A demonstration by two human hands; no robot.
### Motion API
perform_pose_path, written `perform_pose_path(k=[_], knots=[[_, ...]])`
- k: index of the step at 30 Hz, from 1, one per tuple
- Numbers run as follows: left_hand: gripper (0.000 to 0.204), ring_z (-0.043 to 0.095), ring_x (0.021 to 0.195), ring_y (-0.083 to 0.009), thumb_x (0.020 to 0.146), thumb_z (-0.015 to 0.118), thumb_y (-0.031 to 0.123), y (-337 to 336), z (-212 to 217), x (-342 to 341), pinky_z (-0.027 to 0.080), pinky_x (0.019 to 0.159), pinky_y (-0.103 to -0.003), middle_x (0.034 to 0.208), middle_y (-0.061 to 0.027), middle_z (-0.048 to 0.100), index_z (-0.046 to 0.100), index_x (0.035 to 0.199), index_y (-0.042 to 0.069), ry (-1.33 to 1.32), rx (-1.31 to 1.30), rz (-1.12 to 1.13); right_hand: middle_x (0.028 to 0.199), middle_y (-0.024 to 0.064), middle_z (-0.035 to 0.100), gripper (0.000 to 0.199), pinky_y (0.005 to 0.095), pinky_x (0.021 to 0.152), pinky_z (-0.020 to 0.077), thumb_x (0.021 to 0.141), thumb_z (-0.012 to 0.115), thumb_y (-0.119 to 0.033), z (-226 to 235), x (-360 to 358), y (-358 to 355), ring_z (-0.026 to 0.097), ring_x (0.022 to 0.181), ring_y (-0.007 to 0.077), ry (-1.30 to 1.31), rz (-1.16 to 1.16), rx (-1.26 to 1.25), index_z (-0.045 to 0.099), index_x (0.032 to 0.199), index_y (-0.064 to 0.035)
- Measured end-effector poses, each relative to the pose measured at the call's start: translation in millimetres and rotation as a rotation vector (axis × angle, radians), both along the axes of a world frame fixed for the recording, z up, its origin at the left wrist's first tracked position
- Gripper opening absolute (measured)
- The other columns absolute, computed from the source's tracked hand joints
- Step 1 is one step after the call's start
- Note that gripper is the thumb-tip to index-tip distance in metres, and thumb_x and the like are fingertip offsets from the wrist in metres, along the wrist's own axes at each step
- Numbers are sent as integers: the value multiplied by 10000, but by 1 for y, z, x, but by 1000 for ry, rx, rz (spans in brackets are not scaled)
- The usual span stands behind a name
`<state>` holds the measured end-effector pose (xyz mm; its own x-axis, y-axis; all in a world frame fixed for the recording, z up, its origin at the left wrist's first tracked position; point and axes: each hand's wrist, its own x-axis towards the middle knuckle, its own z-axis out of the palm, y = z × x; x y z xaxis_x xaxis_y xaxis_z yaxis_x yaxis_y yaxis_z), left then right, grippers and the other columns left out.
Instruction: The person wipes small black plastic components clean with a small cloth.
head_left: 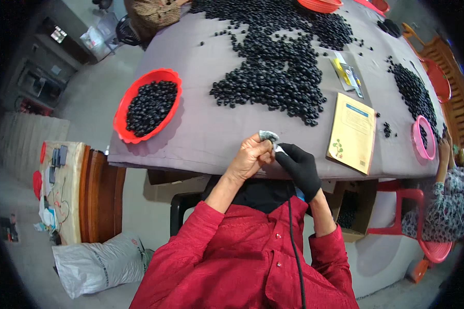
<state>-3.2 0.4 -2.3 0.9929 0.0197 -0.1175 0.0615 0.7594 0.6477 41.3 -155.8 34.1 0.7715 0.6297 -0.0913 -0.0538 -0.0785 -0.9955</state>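
My left hand (pixel 250 158) is bare, with a grey-and-white covering at a fingertip, and its fingers are closed in a pinch. Against it, my right hand (pixel 300 172), in a black glove, is closed too. A small whitish piece shows between the fingertips, too small and too covered to name. Both hands meet over the front edge of the table. Beyond them a heap of small black round parts (pixel 273 87), some with a hole, spreads over the grey tablecloth (pixel 201 123). To the left stands a red scalloped basin (pixel 119 121) filled with the same parts.
Right of my hands lie a yellow booklet (pixel 353 131) and a packaged yellow tool (pixel 347 77). Farther right are a pink basket (pixel 416 141) and another person's arm (pixel 443 159). Below are a cardboard box (pixel 363 221) and red chair (pixel 398 211); a white sack (pixel 100 262) lies left.
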Motion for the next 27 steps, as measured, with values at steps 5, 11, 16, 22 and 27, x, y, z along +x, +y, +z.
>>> perform_pose_path(k=[5,11,16,22,27], knots=[[96,374,489,-68,850,497,27,5,0,-2,351,494,-216,625,-12,470,549,930,21,-33,-81,17,821,-21,555,233,195,634,380,854,555,-151,-12,6,3,457,716,47,-85,-339,-21,590,1021,8],[74,414,490,-70,828,532,26,1,-2,-4,373,485,-230,660,-21,501,557,897,29,-26,-59,52,959,45,609,287,252,776,423,844,554,-144,-14,-3,10,531,867,115,-230,-363,-43,557,1068,35],[99,445,494,-59,806,571,52,38,37,-27,376,450,-195,668,-15,536,589,902,34,-12,197,264,981,69,614,313,266,810,418,830,568,-152,-15,2,4,537,894,126,-236,-323,-59,554,1085,29],[141,443,487,-46,743,623,66,148,74,-47,364,432,-187,654,9,542,606,879,32,130,879,852,951,105,624,322,275,786,433,814,588,-176,-11,1,7,554,876,124,-261,-301,-106,558,1076,8],[129,418,512,-17,790,596,48,175,70,-44,332,437,-175,660,22,518,532,896,12,94,1257,931,969,113,627,327,277,781,444,807,601,-168,-16,3,10,562,880,128,-246,-290,-44,556,1073,16]])
